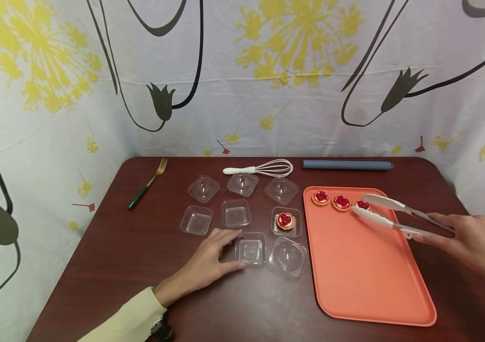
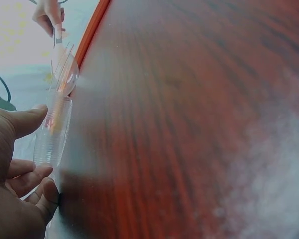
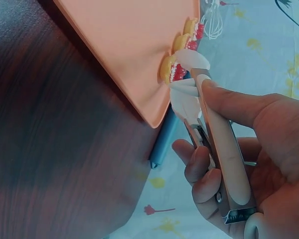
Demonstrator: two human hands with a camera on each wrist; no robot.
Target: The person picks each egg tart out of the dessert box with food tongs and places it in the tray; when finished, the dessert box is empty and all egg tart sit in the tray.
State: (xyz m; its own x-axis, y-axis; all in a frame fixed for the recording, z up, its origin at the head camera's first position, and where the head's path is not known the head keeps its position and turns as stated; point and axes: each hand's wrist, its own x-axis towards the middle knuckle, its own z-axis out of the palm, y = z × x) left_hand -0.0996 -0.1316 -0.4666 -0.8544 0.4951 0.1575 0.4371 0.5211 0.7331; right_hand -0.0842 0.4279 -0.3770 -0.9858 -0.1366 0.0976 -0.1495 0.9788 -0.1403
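My right hand (image 1: 478,237) grips a pair of tongs (image 1: 401,218) with white tips. Those tips straddle the right-hand berry tart (image 1: 361,205) on the orange tray (image 1: 366,266); the right wrist view shows them right at the tart (image 3: 168,69). Two more tarts, one of them the middle tart (image 1: 341,203), lie in a row to its left. My left hand (image 1: 210,259) holds a clear square plastic container (image 1: 251,249) by its left side, thumb at the near corner and fingers at the far one. Behind it, another container (image 1: 274,230) has a tart (image 1: 286,221) inside.
Two more clear containers, including the left one (image 1: 196,220), stand left of the tart-filled one. Domed lids lie in a back row, one lid (image 1: 287,257) beside the tray. A whisk (image 1: 264,169), a blue-grey rod (image 1: 347,165) and a fork (image 1: 148,184) lie toward the back.
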